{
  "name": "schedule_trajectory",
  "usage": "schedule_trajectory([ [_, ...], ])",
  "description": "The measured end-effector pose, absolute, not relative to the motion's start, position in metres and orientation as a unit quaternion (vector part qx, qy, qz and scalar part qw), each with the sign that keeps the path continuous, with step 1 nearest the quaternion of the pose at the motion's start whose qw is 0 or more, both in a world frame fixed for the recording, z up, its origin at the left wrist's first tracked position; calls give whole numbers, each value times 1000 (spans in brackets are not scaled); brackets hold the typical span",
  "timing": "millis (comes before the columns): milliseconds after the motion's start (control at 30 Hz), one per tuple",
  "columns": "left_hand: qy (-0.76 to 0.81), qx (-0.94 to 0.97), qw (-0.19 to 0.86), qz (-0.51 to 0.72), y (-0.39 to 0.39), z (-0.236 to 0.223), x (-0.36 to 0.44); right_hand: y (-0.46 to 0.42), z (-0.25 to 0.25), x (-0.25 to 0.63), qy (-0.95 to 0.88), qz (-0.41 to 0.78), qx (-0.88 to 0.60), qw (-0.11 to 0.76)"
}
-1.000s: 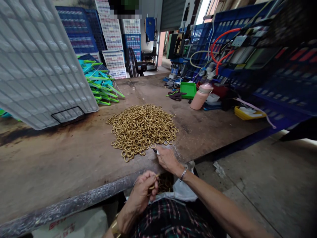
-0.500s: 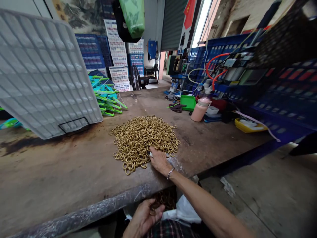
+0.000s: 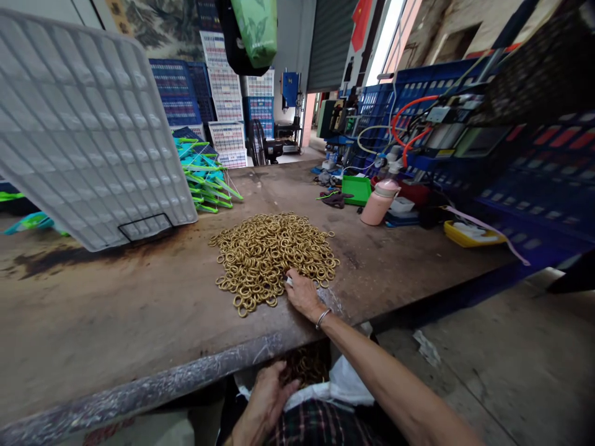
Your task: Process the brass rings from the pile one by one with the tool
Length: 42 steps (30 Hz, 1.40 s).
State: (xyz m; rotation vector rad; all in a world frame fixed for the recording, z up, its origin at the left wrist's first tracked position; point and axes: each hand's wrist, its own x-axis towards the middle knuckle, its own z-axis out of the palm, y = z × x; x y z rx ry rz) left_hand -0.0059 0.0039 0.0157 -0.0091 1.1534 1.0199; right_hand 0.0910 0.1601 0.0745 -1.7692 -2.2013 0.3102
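A heap of brass-coloured rings (image 3: 272, 254) lies on the brown worktable (image 3: 153, 328). At its near right edge is my right hand (image 3: 304, 294), with a bracelet at the wrist and something white at a finger. Its fingers are bent together against the rings, and their tips are hidden. Below the table's front edge, my left hand (image 3: 269, 393) is beside a white sack (image 3: 346, 381) with more, darker rings (image 3: 309, 365) in its mouth. The left thumb and fingers are apart, with nothing visible held.
On the left a ribbed translucent panel (image 3: 93, 136) leans over the table, with green and blue hangers (image 3: 204, 176) behind it. To the right are a pink bottle (image 3: 379, 203), a green tray (image 3: 356, 190) and a yellow tray (image 3: 471, 235). Blue crates (image 3: 525, 173) stand beyond.
My left hand has turned slightly, and the ring seen by its fingers is no longer visible there. My right hand stays at the heap's edge. The view has shifted a little.
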Motion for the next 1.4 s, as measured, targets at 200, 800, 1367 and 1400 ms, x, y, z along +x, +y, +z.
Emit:
schedule_trajectory([
  [200,562,13,678,474,2,22,-9,161,65,98,-739,155,-611,236],
  [800,563,318,631,429,-5,44,-9,139,76,111,-588,459,-539,391],
  [1367,553,395,469,564,77,88,-10,120,83,103,-365,759,-403,358],
  [1400,556,402,465,560,79,87,-10,121,81,102,-376,755,-410,347],
])
